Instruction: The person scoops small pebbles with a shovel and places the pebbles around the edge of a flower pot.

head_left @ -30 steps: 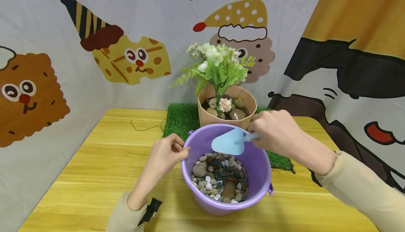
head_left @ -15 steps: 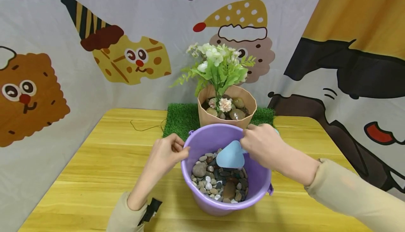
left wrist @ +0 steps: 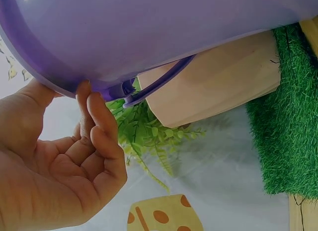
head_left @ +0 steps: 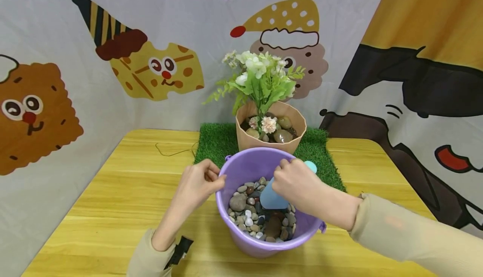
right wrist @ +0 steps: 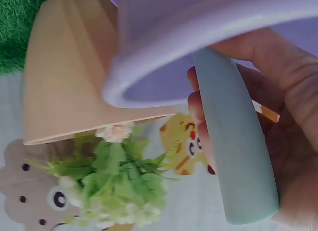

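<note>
A purple bucket (head_left: 241, 165) stands on the table, with many small stones (head_left: 249, 222) in grey, white and brown at its bottom. My left hand (head_left: 198, 186) pinches the bucket's left rim between thumb and fingers; the left wrist view shows the fingertips against the rim beside the handle joint. Over the bucket's right side, my right hand (head_left: 299, 184) grips a light blue trowel (head_left: 272, 197) by its handle (right wrist: 236, 141). The blade points down into the bucket, close above the stones. Whether its tip touches them I cannot tell, and the hand hides part of the blade.
Behind the bucket stands a peach-coloured pot (head_left: 245, 140) with white and pink flowers (head_left: 260, 67) and larger stones. Under it lies a green turf mat (head_left: 216, 142). A thin dark cord (head_left: 175, 153) lies on the wooden table (head_left: 132, 184). A cartoon-printed cloth (head_left: 181, 8) hangs behind.
My right hand has lowered the trowel from the upper part of the bucket towards the stones, moving left and nearer, and its blade has tilted downward. My left hand stays at the rim.
</note>
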Motion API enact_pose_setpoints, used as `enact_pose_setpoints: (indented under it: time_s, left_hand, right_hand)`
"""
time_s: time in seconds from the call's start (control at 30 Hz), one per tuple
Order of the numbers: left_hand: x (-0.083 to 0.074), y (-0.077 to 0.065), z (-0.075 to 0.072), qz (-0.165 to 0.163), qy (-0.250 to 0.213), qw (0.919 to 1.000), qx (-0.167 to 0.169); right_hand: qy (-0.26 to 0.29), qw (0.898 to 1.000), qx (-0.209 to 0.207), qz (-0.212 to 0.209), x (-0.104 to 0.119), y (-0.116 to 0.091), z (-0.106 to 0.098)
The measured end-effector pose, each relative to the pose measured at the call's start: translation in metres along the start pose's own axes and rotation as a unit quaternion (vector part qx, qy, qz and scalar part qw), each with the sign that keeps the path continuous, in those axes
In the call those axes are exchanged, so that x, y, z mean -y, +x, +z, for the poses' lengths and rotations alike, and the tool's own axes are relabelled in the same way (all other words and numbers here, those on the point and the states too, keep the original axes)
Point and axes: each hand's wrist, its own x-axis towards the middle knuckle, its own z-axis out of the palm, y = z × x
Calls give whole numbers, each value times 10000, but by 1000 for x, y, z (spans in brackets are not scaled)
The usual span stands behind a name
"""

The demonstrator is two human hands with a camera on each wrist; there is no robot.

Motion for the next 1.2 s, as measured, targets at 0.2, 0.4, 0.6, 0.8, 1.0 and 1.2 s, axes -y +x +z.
enact_pose_setpoints:
  time_s: [0.2, 0.4, 0.6, 0.8, 1.0, 1.2]
  left_hand:
    - [1, 1, 1, 41, 10, 10000, -16]
    - [1, 1, 2, 40, 9, 10000, -17]
    - [1, 2, 2, 1, -15, 10000, 7]
    - [1, 2, 2, -25, -13, 10000, 13]
    - [1, 3, 3, -55, 28, 10000, 4]
    - [1, 3, 2, -16, 78, 10000, -51]
  right_hand:
    - [-738, 9971, 61, -185, 19, 8, -7]
    - [-1175, 9909, -9, -652, 34, 14, -1]
    - [-477, 9956, 138, -792, 20, 13, 15]
    - [-14, 9976, 237, -651, 10, 7, 25]
    - [314, 9976, 445, -429, 5, 1, 35]
    - [655, 9977, 125, -131, 1, -9, 48]
